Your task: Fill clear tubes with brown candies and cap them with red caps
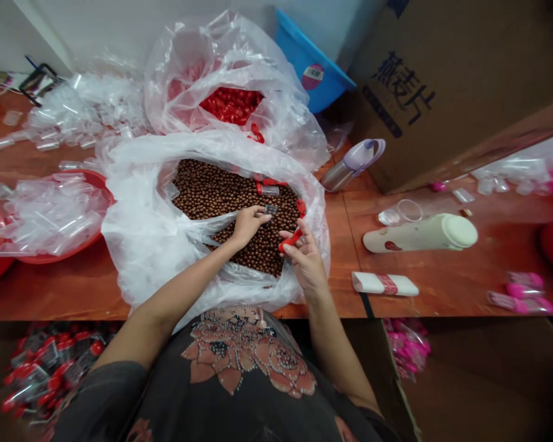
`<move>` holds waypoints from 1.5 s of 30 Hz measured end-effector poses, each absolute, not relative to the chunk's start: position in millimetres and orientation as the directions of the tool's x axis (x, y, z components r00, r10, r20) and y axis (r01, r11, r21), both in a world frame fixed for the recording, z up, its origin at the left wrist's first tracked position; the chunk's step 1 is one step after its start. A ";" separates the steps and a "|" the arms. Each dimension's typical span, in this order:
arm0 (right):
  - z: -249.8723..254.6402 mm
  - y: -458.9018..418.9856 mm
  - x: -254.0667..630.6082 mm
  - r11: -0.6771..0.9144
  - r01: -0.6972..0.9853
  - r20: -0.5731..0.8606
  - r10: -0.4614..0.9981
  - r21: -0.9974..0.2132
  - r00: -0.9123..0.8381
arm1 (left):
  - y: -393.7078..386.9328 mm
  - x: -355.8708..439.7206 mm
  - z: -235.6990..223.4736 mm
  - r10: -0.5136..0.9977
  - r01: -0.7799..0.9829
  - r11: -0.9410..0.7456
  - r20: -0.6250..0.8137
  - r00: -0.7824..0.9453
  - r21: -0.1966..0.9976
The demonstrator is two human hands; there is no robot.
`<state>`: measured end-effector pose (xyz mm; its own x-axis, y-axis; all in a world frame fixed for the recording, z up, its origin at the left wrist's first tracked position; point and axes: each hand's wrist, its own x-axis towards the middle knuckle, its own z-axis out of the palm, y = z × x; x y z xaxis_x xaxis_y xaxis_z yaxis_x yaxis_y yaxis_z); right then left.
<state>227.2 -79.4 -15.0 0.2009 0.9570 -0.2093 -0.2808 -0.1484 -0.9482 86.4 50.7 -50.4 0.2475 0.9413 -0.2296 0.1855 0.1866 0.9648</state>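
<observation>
Landmark: a white bag (138, 215), by which all places are given, is set open on the reddish table (341, 245).
Contents: brown balls (212, 190) are held loose in the white bag; a small tube with a red end (269, 190) is seen lying on them, towards the back.
Left hand: the left hand (247, 226) is placed over the balls inside the bag's opening; a clear tube (271, 210) is gripped between thumb and fingers, which are closed narrowly.
Right hand: the right hand (308, 261) is held over the bag's right rim; a red cap (290, 240) is pinched at the thumb and fingers (the far fingers are spread slightly).
Hand contact: the two hands are kept apart, and the clear tube is not joined to the red cap.
Behind bag: a second bag (175, 52), filled with red caps (230, 105), is placed directly behind; a blue basin (295, 55) is noted behind and to the right.
Left of bag: a red basin (102, 184) is heaped with clear tubes (50, 215).
Right of bag: a steel bottle (338, 177) with a lilac lid is stood near the rim; a pale flask (410, 236) is laid on its side farther off, and a white packet (382, 283) is found nearer the table's front edge.
</observation>
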 end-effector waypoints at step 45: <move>-8.9 -83.0 219.9 -0.091 -0.442 -0.237 0.928 -0.893 0.288 | 45.7 60.2 -15.3 0.896 -0.040 0.333 -0.303 0.324 0.942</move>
